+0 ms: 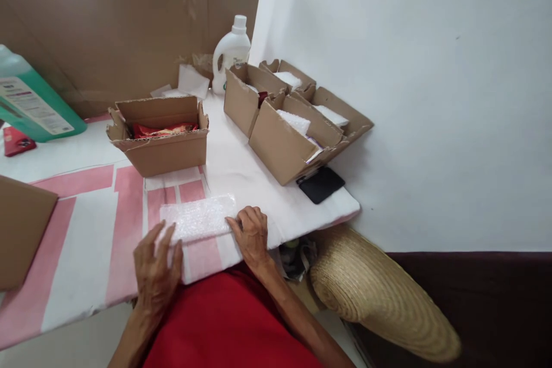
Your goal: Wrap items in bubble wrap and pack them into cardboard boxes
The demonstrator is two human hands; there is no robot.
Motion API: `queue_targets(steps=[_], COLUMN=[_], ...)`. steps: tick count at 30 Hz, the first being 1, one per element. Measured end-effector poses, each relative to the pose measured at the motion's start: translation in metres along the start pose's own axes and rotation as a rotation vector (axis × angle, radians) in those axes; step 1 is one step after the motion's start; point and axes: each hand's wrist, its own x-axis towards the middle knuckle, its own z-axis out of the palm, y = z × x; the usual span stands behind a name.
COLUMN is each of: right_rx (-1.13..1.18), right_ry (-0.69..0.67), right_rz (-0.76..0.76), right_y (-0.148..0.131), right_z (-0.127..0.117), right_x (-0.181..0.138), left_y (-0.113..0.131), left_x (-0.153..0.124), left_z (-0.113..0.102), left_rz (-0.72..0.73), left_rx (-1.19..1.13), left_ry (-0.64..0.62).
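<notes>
A sheet of clear bubble wrap [198, 218] lies flat near the front edge of a table covered in a pink-and-white cloth [90, 241]. My left hand [156, 267] rests at its left end with fingers spread flat on it. My right hand [250, 233] sits at its right end, fingers curled and pressing on the wrap's edge. Behind the wrap stands an open cardboard box [159, 135] with red packets inside.
Several open cardboard boxes [288, 126] with white padding stand at the back right, a white detergent bottle [232, 52] behind them. A black phone [320, 184] lies by the table corner. A green bottle [30, 100], a red phone [17, 141], flat cardboard [21, 230] and a straw hat [375, 293] are around.
</notes>
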Motion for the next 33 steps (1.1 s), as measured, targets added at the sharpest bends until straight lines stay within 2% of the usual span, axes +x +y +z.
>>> queue_targets(steps=[3,5,7,9,10,12,14,15,17,20,22,25,28,30,33], right_rx=[0.011,0.035,0.073,0.105,0.119,0.14,0.133,0.109,0.024,-0.098,-0.136,-0.109,-0.067,-0.048,-0.01], right_ry=[-0.002,0.011,0.088,0.175,0.181,0.071,-0.094,-0.153,-0.21,-0.198,-0.15,-0.087,-0.101,-0.141,-0.185], right_rz=[-0.005,0.004,0.028,-0.029,-0.117,-0.359,-0.501,-0.502,-0.411,-0.263,-0.245,-0.417,-0.6,-0.64,-0.668], right_y=[0.002,0.001,-0.006,-0.02,-0.029,-0.045,-0.049,-0.046,-0.028,0.006,0.015,0.0,-0.023,-0.028,-0.018], right_z=[-0.001,-0.004,-0.009,-0.012,-0.012,-0.008,-0.001,0.003,0.005,-0.004,-0.014,-0.022,-0.017,-0.012,-0.008], right_x=[0.001,0.002,0.002,0.0,-0.002,-0.004,-0.006,-0.007,-0.007,-0.007,-0.007,-0.009,-0.007,-0.004,0.004], left_y=[0.007,0.007,0.005,0.001,-0.001,-0.005,-0.006,-0.005,-0.002,0.005,0.008,0.011,0.013,0.015,0.018], left_x=[-0.005,-0.01,-0.013,-0.017,-0.018,-0.021,-0.022,-0.022,-0.02,-0.014,-0.011,-0.007,-0.006,-0.006,-0.007], left_z=[0.004,0.009,0.014,0.017,0.019,0.021,0.022,0.022,0.02,0.016,0.013,0.01,0.007,0.003,-0.005], left_rz=[0.232,0.27,0.263,0.247,0.245,0.259,0.263,0.254,0.222,0.206,0.206,0.211,0.216,0.202,0.188], left_rx=[0.01,0.072,0.114,0.115,0.104,0.064,0.037,0.035,0.053,0.081,0.1,0.13,0.127,0.079,-0.086], left_ry=[-0.231,-0.309,-0.343,-0.358,-0.354,-0.325,-0.31,-0.314,-0.335,-0.355,-0.364,-0.368,-0.356,-0.359,-0.394])
